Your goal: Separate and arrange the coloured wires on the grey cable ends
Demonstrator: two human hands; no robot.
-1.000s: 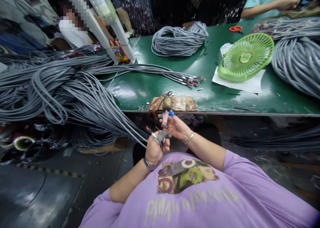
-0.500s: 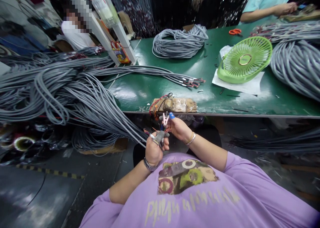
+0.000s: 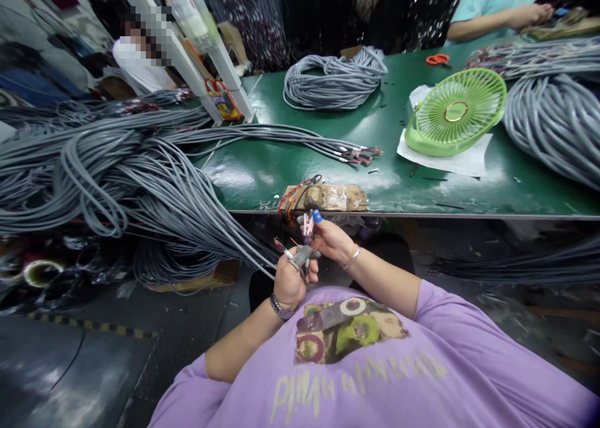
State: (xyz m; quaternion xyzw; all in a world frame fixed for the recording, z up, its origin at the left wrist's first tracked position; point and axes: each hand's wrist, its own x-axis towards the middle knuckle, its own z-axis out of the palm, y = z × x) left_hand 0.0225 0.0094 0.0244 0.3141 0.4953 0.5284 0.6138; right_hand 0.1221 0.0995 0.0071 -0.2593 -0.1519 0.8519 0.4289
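Observation:
My left hand [image 3: 289, 279] is closed around the end of a grey cable [image 3: 234, 237] that runs in from the big heap on the left, with thin coloured wires sticking out above my fist. My right hand [image 3: 332, 239], a blue cap on one fingertip, pinches a small pink clip tool [image 3: 308, 223] at those wire ends. Both hands are held in front of my chest, just below the table's front edge. Right above them a taped wooden block [image 3: 328, 197] with red and black wires lies on the green table [image 3: 262, 172].
A huge heap of grey cables [image 3: 107, 172] fills the left. A coiled grey bundle [image 3: 332, 78], a cable bunch with stripped ends [image 3: 360, 154], a green fan [image 3: 457, 110] on white paper and orange scissors [image 3: 435, 59] lie on the table. More grey cable [image 3: 553, 122] at right. Other people work at the far side.
My right hand has drawn the pink tool down from the block towards the wire ends in my left fist. The view shifted slightly.

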